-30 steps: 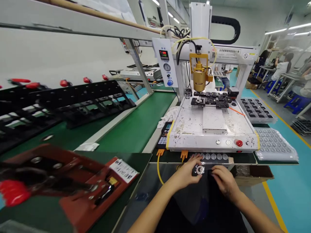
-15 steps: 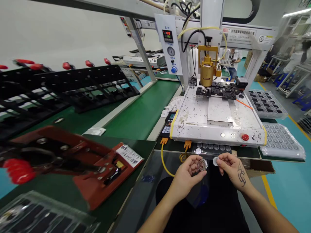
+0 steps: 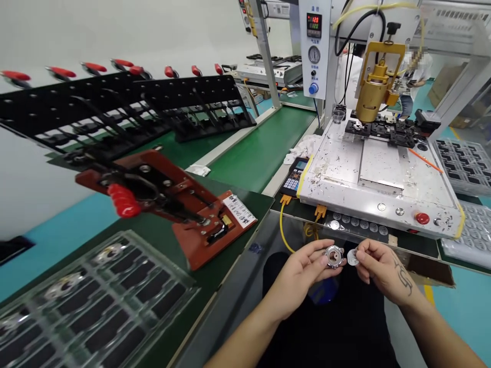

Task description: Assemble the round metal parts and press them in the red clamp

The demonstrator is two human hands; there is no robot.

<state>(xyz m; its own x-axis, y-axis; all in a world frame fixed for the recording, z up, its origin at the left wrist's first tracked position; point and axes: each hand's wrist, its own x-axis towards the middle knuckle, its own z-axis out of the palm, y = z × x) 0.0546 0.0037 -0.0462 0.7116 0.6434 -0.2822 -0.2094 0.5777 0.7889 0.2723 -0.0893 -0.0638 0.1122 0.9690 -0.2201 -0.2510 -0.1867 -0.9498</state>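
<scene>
My left hand (image 3: 303, 271) grips a shiny round metal watch case (image 3: 340, 261) between thumb and fingers, its open ring tilted toward me. Pinched in my right hand (image 3: 381, 268) is a thin pale round disc (image 3: 351, 257) with markings too small to read. The disc is close beside the case's right side; whether the two touch I cannot tell. Both hands are above my lap, below the front edge of the white machine (image 3: 345, 197). Several similar discs lie in a row on a dark strip (image 3: 368, 232) just beyond.
A red-brown toggle press (image 3: 192, 237) with a red handle stands left. Before it lies a clear tray (image 3: 130, 301) with dark inserts and metal parts. Farther back are black clamp fixtures (image 3: 199, 97) and a green conveyor belt (image 3: 264, 143). Bagged discs (image 3: 470, 230) lie right.
My view has swung left, bringing more of the press and tray into sight. The case in my left hand has turned more face-on, and the disc is turned more upright beside it.
</scene>
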